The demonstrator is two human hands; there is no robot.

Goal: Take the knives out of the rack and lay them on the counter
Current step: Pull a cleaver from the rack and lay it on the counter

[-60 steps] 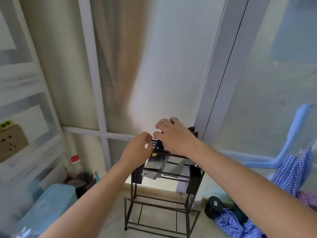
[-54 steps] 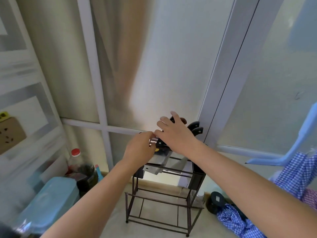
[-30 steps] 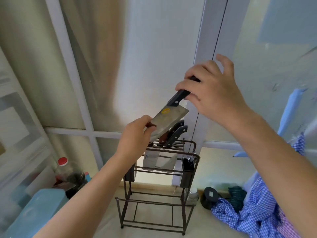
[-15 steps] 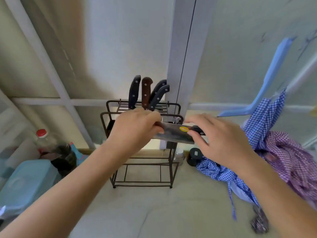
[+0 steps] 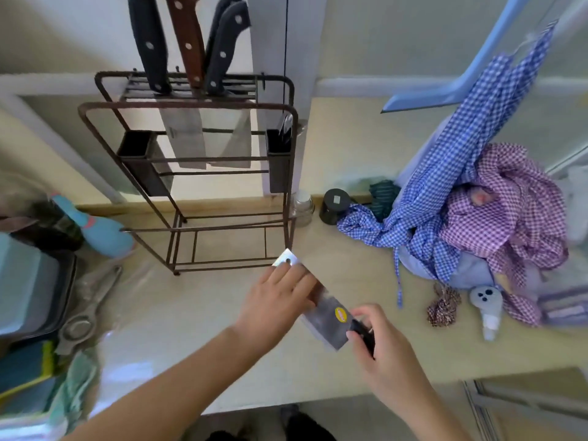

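Observation:
A cleaver (image 5: 327, 316) with a yellow sticker and a black handle lies low over the beige counter (image 5: 203, 316), in front of the brown wire rack (image 5: 187, 105). My right hand (image 5: 381, 348) grips its handle. My left hand (image 5: 280, 297) rests its fingers on the blade's far end. Several knives stay upright in the rack's top slots: a black-handled one (image 5: 148, 43), a brown-handled one (image 5: 187, 36) and two more black handles (image 5: 226, 46).
Checked blue and purple cloths (image 5: 471, 198) pile up at the right under a blue hanger. A black jar (image 5: 334, 205) and a small glass jar stand by the rack's right foot. At the left are a strainer (image 5: 86, 313), a teal brush and a tray. The counter's front edge runs close below my hands.
The cleaver came up out of the rack in my right hand, my left hand took its blade, and both hands brought it down flat to the counter. The view tilted downward.

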